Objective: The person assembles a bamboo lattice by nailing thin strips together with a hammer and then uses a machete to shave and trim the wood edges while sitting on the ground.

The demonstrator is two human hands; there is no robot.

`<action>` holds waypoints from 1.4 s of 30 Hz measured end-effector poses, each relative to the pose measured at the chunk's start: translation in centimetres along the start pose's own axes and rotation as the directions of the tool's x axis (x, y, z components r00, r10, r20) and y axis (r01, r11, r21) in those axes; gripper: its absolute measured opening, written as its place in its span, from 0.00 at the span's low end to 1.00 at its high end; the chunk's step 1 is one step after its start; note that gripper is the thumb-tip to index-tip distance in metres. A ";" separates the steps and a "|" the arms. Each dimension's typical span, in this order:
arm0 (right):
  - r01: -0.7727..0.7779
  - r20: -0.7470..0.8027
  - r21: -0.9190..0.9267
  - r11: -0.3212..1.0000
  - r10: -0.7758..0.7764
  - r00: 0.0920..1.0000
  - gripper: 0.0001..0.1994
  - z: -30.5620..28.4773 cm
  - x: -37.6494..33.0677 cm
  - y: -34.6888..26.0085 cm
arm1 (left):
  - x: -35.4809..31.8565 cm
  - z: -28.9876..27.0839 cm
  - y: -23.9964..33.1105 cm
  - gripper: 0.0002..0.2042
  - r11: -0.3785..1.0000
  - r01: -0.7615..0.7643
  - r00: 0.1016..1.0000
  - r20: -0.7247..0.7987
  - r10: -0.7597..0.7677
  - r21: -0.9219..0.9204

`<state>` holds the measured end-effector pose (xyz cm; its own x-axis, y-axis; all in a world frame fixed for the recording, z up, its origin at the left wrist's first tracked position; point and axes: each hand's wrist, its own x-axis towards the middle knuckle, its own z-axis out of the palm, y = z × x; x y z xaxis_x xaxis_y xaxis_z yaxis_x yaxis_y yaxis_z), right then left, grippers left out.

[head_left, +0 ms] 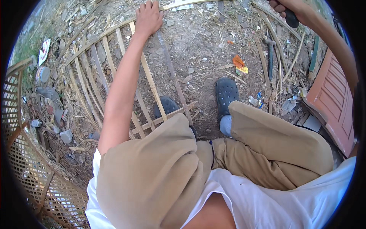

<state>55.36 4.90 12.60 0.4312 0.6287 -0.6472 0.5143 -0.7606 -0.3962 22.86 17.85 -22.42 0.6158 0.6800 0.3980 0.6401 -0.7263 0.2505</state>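
Observation:
Near the top of the view my left hand (148,19) lies over a long curved bamboo strip (103,36), its fingers curled across it. Thin slats (149,80) run from that strip toward me, spaced apart like a lattice frame. A short crosspiece (173,113) joins their near ends, by my left clog. At the upper right my right hand (284,7) is closed round a tool's black handle (292,18). The frame's edge cuts off the rest of that tool, so its kind does not show.
A hammer (270,57) lies on the littered ground between loose bamboo sticks (263,61). A reddish-brown plastic panel (333,99) leans at the right. Woven lattice (49,183) stands at the left, near a tin can (43,74). An orange wrapper (239,64) lies ahead of my right clog (227,93).

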 end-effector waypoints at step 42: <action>0.372 0.121 0.044 0.927 -0.374 0.919 0.30 21.6 1.1 28.9 | -13.9 -16.0 17.5 0.07 0.143 0.937 0.347 0.815 -0.464 -0.318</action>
<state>54.64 -19.88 -13.58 0.1139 0.8430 -0.5257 0.6043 -0.4788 -0.6369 18.13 -5.94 -9.43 0.2913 0.6548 -0.6975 0.5228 0.5016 0.6892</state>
